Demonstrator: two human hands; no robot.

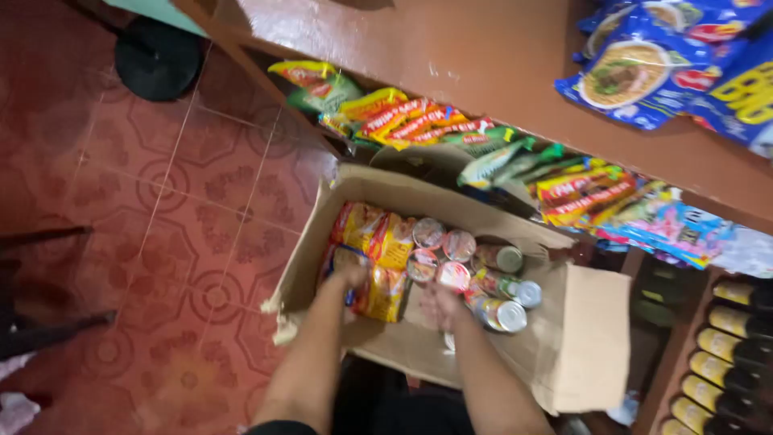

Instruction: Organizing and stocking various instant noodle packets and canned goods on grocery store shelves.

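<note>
Brown cardboard forms the open box (564, 354) that sits on the red patterned floor tiles (185, 209) below a wooden shelf unit (451, 56), its flaps spread outward and one near corner torn. Both of the person's forearms reach down into the box from the bottom edge of the view. The left hand (348, 278) rests on the yellow and orange snack packets (378, 242) stacked at the left end of the box, its fingers curled over a packet's edge, though motion blur keeps me from telling whether the grip is truly closed on it. The right hand (439, 306) lies further right, palm down with fingers loosely spread in an open grip, just beside a cluster of round-lidded cups (443, 242) in the middle of the box and touching or nearly touching the nearest one. At the right end of the box lie several tin cans (509, 314) on their sides, silver ends showing. On the lower shelf behind the box, more packets in yellow, red and green (419, 121) spill forward. Blue noodle packets (644, 72) lie on top of the shelf unit at upper right. Dark bottles with yellow labels (725, 346) stand in rows at lower right. A black round object (157, 56) stands on the floor at upper left.
</note>
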